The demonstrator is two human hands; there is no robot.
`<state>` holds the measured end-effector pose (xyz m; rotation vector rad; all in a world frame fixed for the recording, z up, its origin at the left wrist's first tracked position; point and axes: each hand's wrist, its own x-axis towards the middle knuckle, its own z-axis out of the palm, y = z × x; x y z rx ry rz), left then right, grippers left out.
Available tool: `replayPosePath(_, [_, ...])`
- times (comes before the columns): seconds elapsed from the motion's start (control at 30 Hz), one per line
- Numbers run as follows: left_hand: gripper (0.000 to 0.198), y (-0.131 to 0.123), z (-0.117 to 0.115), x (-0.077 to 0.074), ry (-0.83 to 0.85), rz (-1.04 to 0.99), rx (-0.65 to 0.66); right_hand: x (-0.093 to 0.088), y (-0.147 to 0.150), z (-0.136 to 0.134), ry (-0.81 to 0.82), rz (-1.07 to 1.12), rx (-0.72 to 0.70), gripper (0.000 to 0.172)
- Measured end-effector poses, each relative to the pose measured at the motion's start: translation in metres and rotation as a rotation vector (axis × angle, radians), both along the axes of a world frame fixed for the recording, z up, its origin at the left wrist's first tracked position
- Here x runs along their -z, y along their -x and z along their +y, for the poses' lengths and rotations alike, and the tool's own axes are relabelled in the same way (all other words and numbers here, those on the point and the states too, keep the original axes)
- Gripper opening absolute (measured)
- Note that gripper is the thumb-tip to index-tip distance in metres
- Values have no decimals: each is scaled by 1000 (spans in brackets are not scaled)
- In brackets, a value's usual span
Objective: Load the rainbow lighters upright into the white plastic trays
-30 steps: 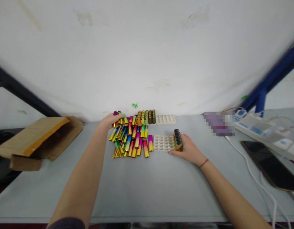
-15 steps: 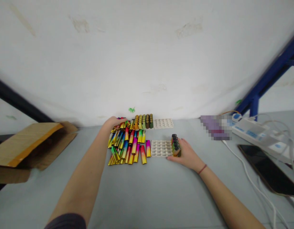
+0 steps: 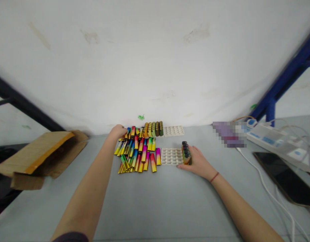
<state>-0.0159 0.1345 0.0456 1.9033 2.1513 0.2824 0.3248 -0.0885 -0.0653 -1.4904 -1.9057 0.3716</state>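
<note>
A heap of shiny rainbow-coloured lighters [image 3: 137, 151] lies on the grey table [image 3: 155, 201]. My left hand [image 3: 118, 131] reaches to the heap's far left corner, fingers curled on lighters there. A white tray with round sockets [image 3: 171, 156] sits right of the heap, with a row of lighters [image 3: 186, 152] standing along its right edge. My right hand [image 3: 198, 161] cups that row and the tray's right side. A second socket tray [image 3: 173, 130] lies at the back, with several lighters [image 3: 153, 128] upright at its left end.
An open cardboard box [image 3: 36, 156] lies at the left. At the right are a white power strip [image 3: 270, 139], white cables [image 3: 265, 188] and a dark phone [image 3: 285, 178]. A white wall rises behind the table, with a blue frame post [image 3: 270, 107] at the right.
My left hand has shifted slightly left along the back of the heap. The right hand stays against the tray's row of lighters. The view has wobbled a little.
</note>
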Motion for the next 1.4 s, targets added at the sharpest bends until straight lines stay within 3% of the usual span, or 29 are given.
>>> replayPosePath(0.17, [37, -1, -9, 4, -47, 124, -24, -1, 0, 1, -3, -8, -3, 80])
replayPosePath(0.3, [27, -3, -22, 10, -65, 131, -2, 0, 0, 1, -5, 1, 1, 80])
replayPosePath(0.4, [27, -13, -40, 8, -207, 71, 7, 0, 0, 1, 3, 1, 0, 80])
replayPosePath(0.47, [31, -28, -58, 6, -362, -41, 138, -2, 1, 1, 11, 0, -3, 81])
replayPosePath(0.53, [35, -51, -82, 7, -373, -160, 366, -5, 0, 1, 16, 9, -20, 83])
replayPosePath(0.6, [41, -78, -108, 12, -321, -215, 532, -8, -2, 1, 13, 37, -46, 88])
replayPosePath(0.67, [69, -107, -134, 22, -218, -351, 788, -9, -5, 0, 8, 81, -74, 90])
replayPosePath(0.77, [96, -145, -162, 43, -77, -468, 916, -9, -9, -1, 25, 98, -110, 88])
replayPosePath(0.87, [106, -174, -176, 62, -31, -465, 823, -10, -11, -2, 41, 59, -109, 85])
replayPosePath(1.0, [87, -197, -189, 75, -147, -493, 689, -11, -11, -2, 37, 82, -99, 81])
replayPosePath(1.2, [41, -210, -202, 71, -207, -654, 555, -4, -2, -3, -40, -21, 54, 66])
replayPosePath(1.4, [28, -211, -199, 70, -180, -784, 489, -5, -8, -7, -26, -91, 41, 67])
